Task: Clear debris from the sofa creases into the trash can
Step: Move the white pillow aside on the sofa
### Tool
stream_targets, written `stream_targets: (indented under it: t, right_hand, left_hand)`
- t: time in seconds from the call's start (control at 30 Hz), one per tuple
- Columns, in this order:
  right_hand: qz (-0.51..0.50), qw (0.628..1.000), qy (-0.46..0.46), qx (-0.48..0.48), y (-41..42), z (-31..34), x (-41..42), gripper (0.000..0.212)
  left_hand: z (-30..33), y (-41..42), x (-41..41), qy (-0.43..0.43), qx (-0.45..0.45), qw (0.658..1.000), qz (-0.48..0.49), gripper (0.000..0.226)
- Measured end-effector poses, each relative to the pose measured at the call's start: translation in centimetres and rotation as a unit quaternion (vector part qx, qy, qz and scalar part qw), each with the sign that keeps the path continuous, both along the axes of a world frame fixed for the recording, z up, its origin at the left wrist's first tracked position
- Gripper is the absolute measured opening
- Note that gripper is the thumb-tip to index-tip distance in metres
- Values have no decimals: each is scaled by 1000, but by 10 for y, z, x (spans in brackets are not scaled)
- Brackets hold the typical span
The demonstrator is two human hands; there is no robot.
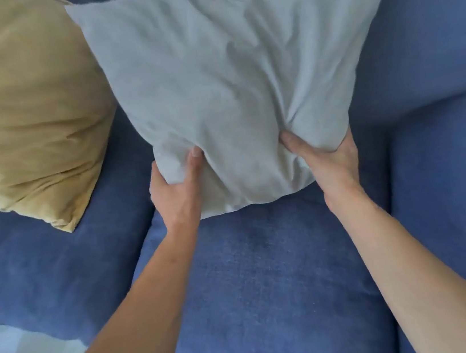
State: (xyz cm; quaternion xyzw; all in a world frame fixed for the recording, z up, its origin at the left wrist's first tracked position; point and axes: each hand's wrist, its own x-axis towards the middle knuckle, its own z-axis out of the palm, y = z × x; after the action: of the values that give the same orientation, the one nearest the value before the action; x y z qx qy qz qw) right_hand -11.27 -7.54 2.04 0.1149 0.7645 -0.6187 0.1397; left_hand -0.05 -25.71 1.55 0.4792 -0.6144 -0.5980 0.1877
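A grey pillow (228, 87) is held at its lower edge by both hands over the blue sofa (269, 276). The left hand (175, 190) is closed on the lower left part, its thumb pressed into the front and its fingers hidden behind the fabric; the right hand (328, 160) is clamped likewise on the lower right part, with the cloth puckered around its thumb. The pillow is judged to be light, soft and easily deformed, so a pinch at the edge is enough and nothing fragile is at stake; sagging is to be expected if it is carried by one hand only. A tan pillow (22, 110) leans against the backrest just beside it on the left, touching or nearly so. No debris can be made out on the seat, and the trash can is not in view. The crease (142, 222) between the seat cushions runs beneath the left hand; the one along the backrest is covered by the grey pillow.
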Motion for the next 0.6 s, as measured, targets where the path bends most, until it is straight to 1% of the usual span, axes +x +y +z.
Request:
stream_targets:
  t: [0.07, 0.17, 0.23, 0.3, 0.37, 0.47, 0.53, 0.6]
  right_hand:
    - [32, 999, 11, 6, -33, 10, 5, 91]
    - [103, 994, 21, 8, -87, 21, 16, 88]
    - [156, 987, 28, 11, -123, 24, 27, 87]
    - [205, 978, 28, 17, -153, 23, 40, 86]
    - [270, 963, -7, 17, -176, 17, 52, 85]
    - [362, 929, -67, 30, -196, 2, 72, 86]
    - [388, 916, -86, 44, -201, -3, 82, 88]
    - [390, 916, -81, 51, -201, -6, 86, 88]
  left_hand:
    - [7, -15, 21, 4, -3, 998, 61, 33]
    - [13, -42, 56, 6, -12, 988, 157, 56]
    - [13, -58, 80, 0, -17, 976, 216, 62]
    - [10, -71, 103, -12, -30, 967, 253, 68]
    - [3, -80, 122, -34, -36, 961, 273, 71]
    - [-12, -86, 141, -72, -12, 959, 275, 70]
    - [-21, -89, 146, -90, -1, 957, 275, 71]
    - [-24, -92, 146, -99, 7, 955, 278, 75]
